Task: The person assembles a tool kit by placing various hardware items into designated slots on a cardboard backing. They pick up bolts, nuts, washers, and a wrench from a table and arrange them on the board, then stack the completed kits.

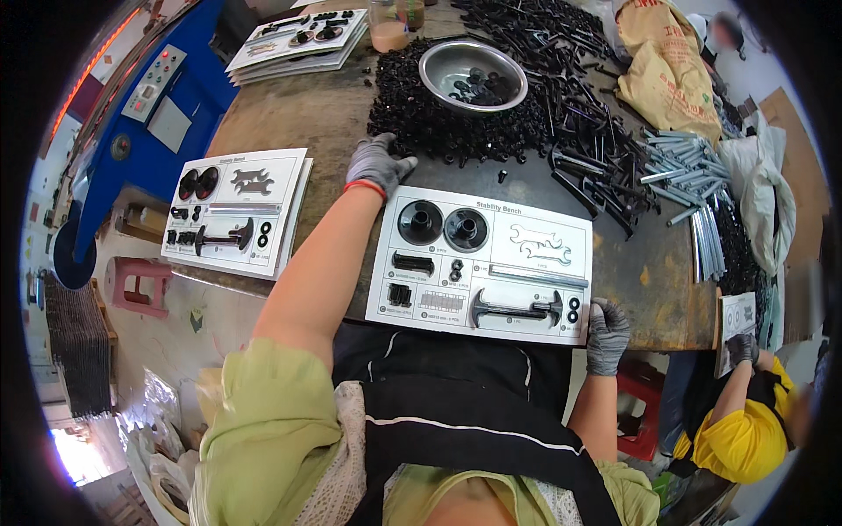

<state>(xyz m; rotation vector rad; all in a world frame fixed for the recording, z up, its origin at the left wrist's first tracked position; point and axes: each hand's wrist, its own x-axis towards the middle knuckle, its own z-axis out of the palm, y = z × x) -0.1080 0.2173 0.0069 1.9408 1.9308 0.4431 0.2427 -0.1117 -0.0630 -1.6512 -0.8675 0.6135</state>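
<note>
While my right grip (607,340) clasps the white parts card (500,252) at the tabletop (324,114)'s near edge, I should keep it level; my left grip (377,165) touches the far black fasteners (438,131), holding what I cannot tell

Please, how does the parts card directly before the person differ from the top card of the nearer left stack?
The front card shows only printed wrench outlines; the stack's top card has grey wrenches there. In the picture, the front card slants down rightward, while the stack's top card slants up rightward. Both are white and bear two round black discs.
</note>
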